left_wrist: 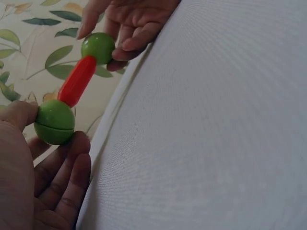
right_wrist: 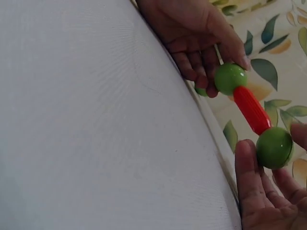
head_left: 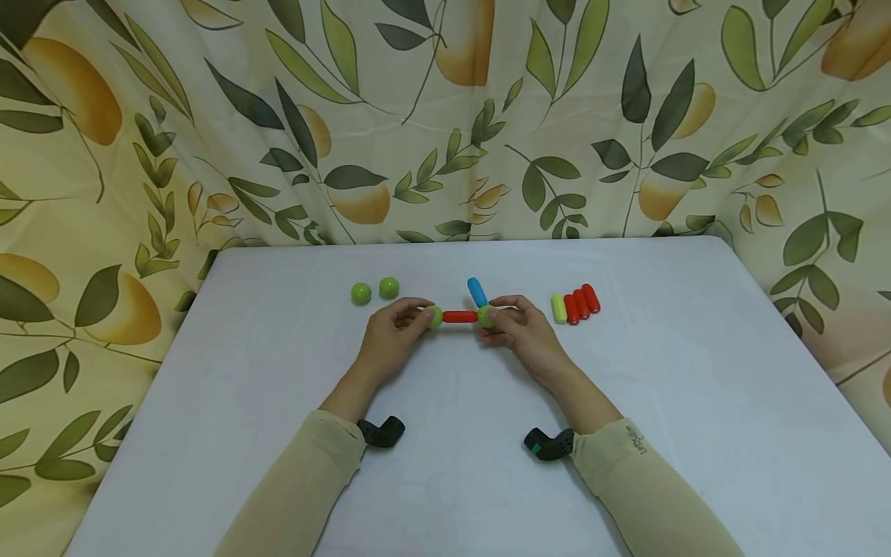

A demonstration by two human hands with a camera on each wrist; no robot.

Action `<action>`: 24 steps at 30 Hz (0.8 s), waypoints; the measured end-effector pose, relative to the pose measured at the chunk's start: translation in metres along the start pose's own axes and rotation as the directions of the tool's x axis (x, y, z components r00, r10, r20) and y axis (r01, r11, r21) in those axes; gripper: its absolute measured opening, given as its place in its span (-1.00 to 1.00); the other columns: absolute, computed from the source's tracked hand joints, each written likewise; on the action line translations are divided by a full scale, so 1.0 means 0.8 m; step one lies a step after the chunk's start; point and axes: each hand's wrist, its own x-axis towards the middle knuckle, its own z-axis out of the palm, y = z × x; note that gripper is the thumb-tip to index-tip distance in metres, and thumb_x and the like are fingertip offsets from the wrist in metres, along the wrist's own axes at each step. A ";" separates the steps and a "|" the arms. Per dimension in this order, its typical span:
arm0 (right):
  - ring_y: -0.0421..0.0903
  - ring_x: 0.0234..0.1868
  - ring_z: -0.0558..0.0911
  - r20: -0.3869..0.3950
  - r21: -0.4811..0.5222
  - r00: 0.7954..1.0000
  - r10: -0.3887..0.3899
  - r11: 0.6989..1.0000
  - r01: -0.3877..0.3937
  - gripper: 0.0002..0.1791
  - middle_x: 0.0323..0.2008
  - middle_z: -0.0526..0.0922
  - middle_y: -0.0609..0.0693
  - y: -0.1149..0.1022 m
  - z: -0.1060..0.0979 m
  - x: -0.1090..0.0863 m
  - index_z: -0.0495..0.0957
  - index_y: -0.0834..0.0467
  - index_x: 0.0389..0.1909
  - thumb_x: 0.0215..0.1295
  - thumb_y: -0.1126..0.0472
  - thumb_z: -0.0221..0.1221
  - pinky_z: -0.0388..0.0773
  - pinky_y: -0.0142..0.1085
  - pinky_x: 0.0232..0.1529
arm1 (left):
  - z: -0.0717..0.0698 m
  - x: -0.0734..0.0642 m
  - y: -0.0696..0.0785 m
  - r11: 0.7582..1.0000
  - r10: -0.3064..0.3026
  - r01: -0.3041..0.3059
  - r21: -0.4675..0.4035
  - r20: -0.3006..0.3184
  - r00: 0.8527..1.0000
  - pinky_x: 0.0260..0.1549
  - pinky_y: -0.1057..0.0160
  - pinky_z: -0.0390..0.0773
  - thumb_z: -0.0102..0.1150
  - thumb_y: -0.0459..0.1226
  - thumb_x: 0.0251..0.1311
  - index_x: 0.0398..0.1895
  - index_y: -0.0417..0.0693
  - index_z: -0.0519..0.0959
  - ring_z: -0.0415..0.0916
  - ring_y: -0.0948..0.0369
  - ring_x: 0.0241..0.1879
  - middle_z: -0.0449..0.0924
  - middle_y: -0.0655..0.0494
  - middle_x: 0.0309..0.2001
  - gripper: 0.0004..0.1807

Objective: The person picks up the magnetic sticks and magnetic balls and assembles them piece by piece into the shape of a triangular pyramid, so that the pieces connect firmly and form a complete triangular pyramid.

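Note:
A red rod [head_left: 459, 316] joins two green balls, one at each end. My left hand [head_left: 393, 334] pinches the left green ball [left_wrist: 54, 122] between thumb and fingers, and a seam line shows around that ball. At the other end, my right hand [head_left: 525, 336] holds the right green ball [right_wrist: 274, 147] with its thumb and fingertips. A blue rod [head_left: 476, 292] appears just behind the right ball in the head view; whether it touches or joins the ball I cannot tell. Both wrist views show the red rod running straight between the balls.
Two loose green balls, a left one [head_left: 360, 293] and a right one [head_left: 389, 288], lie beyond my left hand. A light green rod [head_left: 559, 309] and several red rods [head_left: 581, 302] lie side by side to the right. A patterned curtain [head_left: 445, 155] hangs behind the white table [head_left: 459, 464].

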 end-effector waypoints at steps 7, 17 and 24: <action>-0.14 -0.14 0.79 -0.027 -0.161 0.999 -0.045 0.986 0.040 -0.55 0.08 0.69 0.23 0.002 -0.002 -0.002 0.40 0.22 0.26 0.50 0.14 0.24 0.71 -0.34 0.03 | 0.001 0.001 -0.001 0.999 -0.021 0.021 0.040 0.016 1.000 -0.19 0.26 0.64 0.29 -0.07 0.41 0.03 0.08 0.72 0.67 0.22 -0.25 0.76 0.11 -0.22 -0.75; -0.03 -0.26 0.67 -0.096 -0.379 0.994 -0.058 0.925 0.017 -0.54 -0.02 0.67 0.15 0.002 -0.005 0.000 0.53 0.11 0.29 0.48 0.01 0.26 0.61 -0.37 -0.15 | 0.000 0.001 0.001 0.995 -0.026 0.020 0.097 0.056 0.998 -0.07 0.18 0.69 0.34 -0.02 0.36 0.01 0.12 0.71 0.71 0.22 -0.18 0.76 0.13 -0.16 -0.74; -0.04 -0.29 0.63 -0.102 -0.439 0.994 -0.039 0.899 -0.010 -0.54 -0.14 0.68 0.13 0.000 -0.005 0.000 0.52 0.08 0.31 0.50 0.00 0.24 0.56 -0.32 -0.19 | 0.000 0.000 0.000 0.986 -0.024 0.010 0.166 0.082 0.996 -0.10 0.20 0.67 0.41 -0.01 0.29 -0.04 0.18 0.70 0.66 0.25 -0.18 0.74 0.21 -0.16 -0.75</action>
